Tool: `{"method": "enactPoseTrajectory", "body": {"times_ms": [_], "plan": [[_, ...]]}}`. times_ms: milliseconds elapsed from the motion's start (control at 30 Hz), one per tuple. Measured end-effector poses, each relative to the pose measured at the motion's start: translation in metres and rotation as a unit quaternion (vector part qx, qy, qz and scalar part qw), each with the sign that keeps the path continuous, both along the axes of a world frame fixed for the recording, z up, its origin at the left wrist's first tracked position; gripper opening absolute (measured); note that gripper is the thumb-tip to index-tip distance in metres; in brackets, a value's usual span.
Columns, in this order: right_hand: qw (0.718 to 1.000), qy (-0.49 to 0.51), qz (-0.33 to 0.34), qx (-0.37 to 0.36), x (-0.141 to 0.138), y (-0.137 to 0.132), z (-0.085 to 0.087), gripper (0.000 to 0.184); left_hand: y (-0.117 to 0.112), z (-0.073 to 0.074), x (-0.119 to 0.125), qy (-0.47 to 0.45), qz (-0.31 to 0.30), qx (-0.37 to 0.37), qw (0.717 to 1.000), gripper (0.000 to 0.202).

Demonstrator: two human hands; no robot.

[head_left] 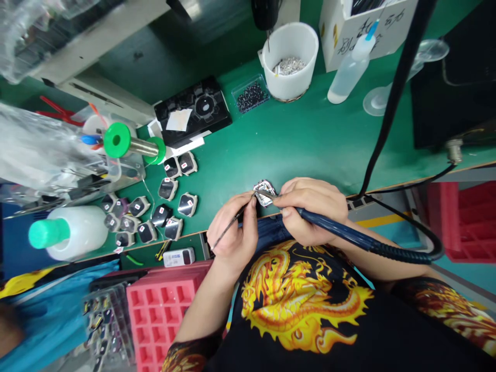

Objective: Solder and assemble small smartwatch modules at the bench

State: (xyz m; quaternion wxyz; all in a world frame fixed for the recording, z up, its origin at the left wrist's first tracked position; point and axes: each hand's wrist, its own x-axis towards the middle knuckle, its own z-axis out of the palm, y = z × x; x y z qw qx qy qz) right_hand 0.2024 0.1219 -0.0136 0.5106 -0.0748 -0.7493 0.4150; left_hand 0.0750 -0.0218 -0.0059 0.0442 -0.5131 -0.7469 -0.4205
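Note:
At the front edge of the green bench lies a small opened watch case (264, 192) with its inner parts showing. My left hand (234, 225) is closed on thin dark tweezers (232, 227), whose tip reaches the case's left side. In my right hand (313, 209) I grip a soldering iron (329, 223) with a dark blue handle and a black cable. Its tip meets the case from the right, close to the tweezers' tip. Fingers partly cover the contact point, so I cannot tell exactly what the tips touch.
Several watch cases (168, 189) lie to the left, near a green solder spool (118, 139) and a white bottle (77, 232). At the back stand a white tub (290, 62), a tray of small black parts (251, 94) and a squeeze bottle (351, 70). A black cable (395, 93) hangs at right.

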Motion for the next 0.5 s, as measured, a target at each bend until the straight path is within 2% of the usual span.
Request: {"method": "enactPoseTrajectory", "body": {"times_ms": [100,200,367,500], "plan": [[0.999,0.011,0.014,-0.028,0.003,0.001,0.002,0.012,0.000,0.002,0.000,-0.119,0.026,-0.004,0.993,0.010],[0.996,0.032,0.016,-0.077,0.007,0.000,-0.001,0.012,0.002,0.004,0.002,-0.208,0.043,0.025,0.977,0.008],[0.992,0.026,-0.051,-0.113,0.006,-0.003,-0.011,0.015,0.009,0.001,0.002,-0.264,0.052,0.080,0.960,0.007],[0.992,0.001,-0.066,-0.112,0.015,-0.001,-0.001,0.017,0.010,-0.002,-0.001,-0.296,0.060,0.100,0.948,0.010]]}}
